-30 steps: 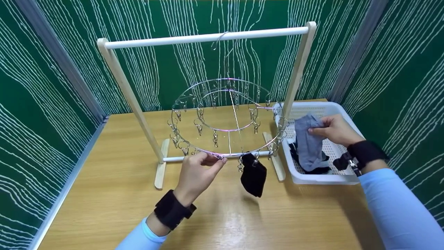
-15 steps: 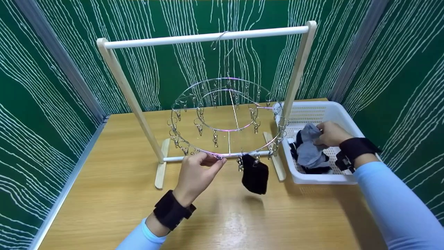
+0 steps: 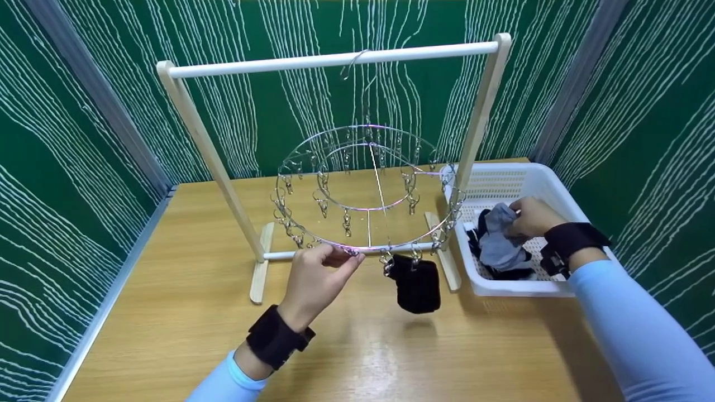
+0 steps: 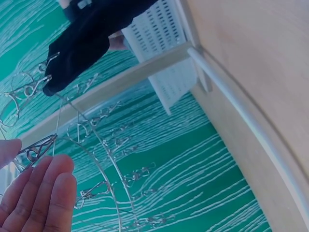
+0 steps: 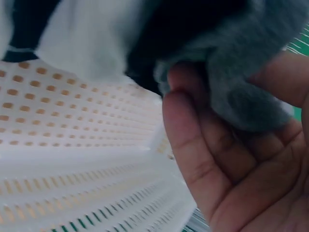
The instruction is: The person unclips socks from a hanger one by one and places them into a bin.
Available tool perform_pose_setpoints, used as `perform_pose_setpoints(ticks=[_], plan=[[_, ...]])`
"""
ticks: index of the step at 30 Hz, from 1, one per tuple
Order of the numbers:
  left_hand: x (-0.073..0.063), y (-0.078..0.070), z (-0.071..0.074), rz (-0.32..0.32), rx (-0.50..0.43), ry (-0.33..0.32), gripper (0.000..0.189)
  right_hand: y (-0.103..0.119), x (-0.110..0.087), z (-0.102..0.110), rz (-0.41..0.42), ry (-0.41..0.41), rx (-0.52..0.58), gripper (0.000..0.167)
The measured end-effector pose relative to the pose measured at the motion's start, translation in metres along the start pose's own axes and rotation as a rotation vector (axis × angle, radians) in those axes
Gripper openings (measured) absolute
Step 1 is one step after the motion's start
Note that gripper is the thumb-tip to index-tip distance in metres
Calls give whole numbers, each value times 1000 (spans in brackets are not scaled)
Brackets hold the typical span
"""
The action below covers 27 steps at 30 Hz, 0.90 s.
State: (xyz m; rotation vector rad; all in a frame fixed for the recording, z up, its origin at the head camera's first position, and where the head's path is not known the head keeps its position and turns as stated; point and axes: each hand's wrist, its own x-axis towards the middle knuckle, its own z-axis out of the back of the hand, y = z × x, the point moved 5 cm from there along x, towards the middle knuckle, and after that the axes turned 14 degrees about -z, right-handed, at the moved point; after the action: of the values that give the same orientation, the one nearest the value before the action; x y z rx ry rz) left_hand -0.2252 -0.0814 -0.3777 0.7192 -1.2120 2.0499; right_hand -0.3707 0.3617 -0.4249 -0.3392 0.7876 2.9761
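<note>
My left hand (image 3: pixel 319 285) is at the front of a round metal clip hanger (image 3: pixel 366 210). Its thumb and fingers pinch a wire clip (image 4: pixel 36 147), seen near in the left wrist view. Just right of that hand, a black sock (image 3: pixel 420 287) hangs from the hanger's clips. Inside the white basket, my right hand (image 3: pixel 535 218) holds a grey sock (image 3: pixel 497 245) by its upper end. In the right wrist view the grey cloth (image 5: pixel 253 48) lies between thumb and fingers. Black and white cloth pieces lie under and beside it, partly hidden.
A wooden rack with a white top bar (image 3: pixel 268 65) stands on the table (image 3: pixel 184 335) and carries the hanger by its hook. The perforated white basket (image 3: pixel 519 288) sits at the right, close to the rack's right foot (image 3: pixel 447 268). Green patterned walls (image 3: pixel 212 123) surround the table.
My right hand has lowered the grey sock into the basket, where it now lies bunched. The hanging black sock has turned and swung slightly right. My left hand has stayed in place.
</note>
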Motion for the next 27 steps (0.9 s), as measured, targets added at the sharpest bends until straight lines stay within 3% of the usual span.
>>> perform_pose_setpoints(ticks=[4,8,15,22,27], plan=[[0,1,1,11,1,-5,12,9,-7,13,3,-84,6,46],[0,2,2,16,1,-11,12,22,-16,23,25,-139,37,52],[-1,2,2,12,8,-20,11,58,-46,34,126,-299,177,34],[-2,1,5,5,42,-28,11,100,-80,35,387,-403,328,16],[-3,1,6,2,58,-27,12,125,-101,30,659,-460,294,31]])
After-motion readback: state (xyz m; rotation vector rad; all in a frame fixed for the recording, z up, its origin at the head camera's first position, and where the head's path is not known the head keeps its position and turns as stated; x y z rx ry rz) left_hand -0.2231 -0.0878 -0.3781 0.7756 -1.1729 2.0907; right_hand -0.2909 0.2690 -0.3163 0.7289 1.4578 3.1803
